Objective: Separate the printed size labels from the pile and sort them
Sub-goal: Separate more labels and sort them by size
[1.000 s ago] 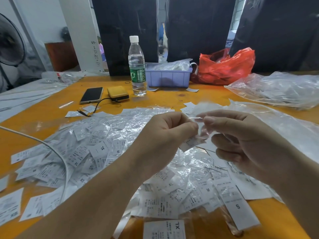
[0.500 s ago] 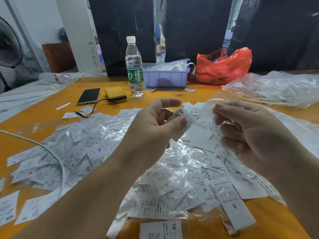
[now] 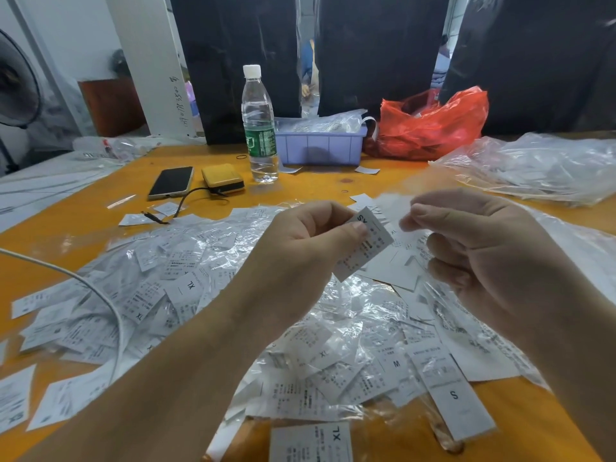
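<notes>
Orange surface (image 3: 333, 186) under your label pile (image 3: 186, 288), water bottle (image 3: 259, 128), phone (image 3: 171, 182), lilac bin (image 3: 321, 148) behind, your left hand (image 3: 300, 258) pinching one label (image 3: 366, 243), right hand (image 3: 480, 248) pinching clear film (image 3: 396, 208), print mostly illegible.

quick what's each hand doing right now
Left hand: pinches a printed size label between thumb and fingers.
Right hand: pinches a clear plastic sleeve at its fingertips.

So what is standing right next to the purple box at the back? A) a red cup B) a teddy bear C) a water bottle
C: the clear water bottle with a white cap stands upright just left of the purple box on the orange table.
</notes>
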A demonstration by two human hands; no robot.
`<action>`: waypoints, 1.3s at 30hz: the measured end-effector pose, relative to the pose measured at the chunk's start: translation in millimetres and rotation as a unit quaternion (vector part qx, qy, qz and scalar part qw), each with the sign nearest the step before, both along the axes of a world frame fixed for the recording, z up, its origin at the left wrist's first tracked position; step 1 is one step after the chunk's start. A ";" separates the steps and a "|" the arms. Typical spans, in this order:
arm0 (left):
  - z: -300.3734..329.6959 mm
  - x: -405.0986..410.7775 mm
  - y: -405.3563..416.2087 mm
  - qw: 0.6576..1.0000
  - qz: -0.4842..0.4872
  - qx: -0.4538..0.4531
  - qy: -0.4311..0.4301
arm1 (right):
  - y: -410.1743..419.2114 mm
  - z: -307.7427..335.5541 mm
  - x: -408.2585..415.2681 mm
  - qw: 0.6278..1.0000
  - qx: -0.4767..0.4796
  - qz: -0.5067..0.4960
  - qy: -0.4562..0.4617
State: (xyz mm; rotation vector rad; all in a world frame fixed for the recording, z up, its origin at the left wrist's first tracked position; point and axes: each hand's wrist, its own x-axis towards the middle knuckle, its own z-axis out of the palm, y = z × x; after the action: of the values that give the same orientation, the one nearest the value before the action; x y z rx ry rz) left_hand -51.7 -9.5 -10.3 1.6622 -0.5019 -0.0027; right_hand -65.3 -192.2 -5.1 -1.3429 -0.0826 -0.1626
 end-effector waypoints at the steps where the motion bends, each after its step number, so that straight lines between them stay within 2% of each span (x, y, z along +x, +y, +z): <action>1: 0.2 -0.6 -0.7 1.000 -0.002 0.006 0.003 | 0.1 0.2 -0.1 1.000 0.003 0.000 -0.004; 20: 2.2 -4.4 -2.4 0.997 -0.016 0.064 0.027 | 2.5 -2.3 0.7 0.998 -0.032 0.044 -0.017; 32: 3.5 -6.1 -3.4 0.996 -0.032 0.071 0.031 | 5.1 -0.7 -4.5 0.995 -0.083 -0.006 -0.058; 39: 3.4 -6.4 -3.0 0.997 -0.035 0.068 0.030 | 5.4 -5.3 -2.9 0.993 -0.094 0.004 -0.073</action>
State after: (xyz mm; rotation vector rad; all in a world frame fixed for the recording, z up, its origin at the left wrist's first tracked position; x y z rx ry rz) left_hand -58.1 -12.5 -6.9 1.7704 -0.5246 -0.1399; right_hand -68.2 -186.8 -10.3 -1.5178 -0.2323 -0.2517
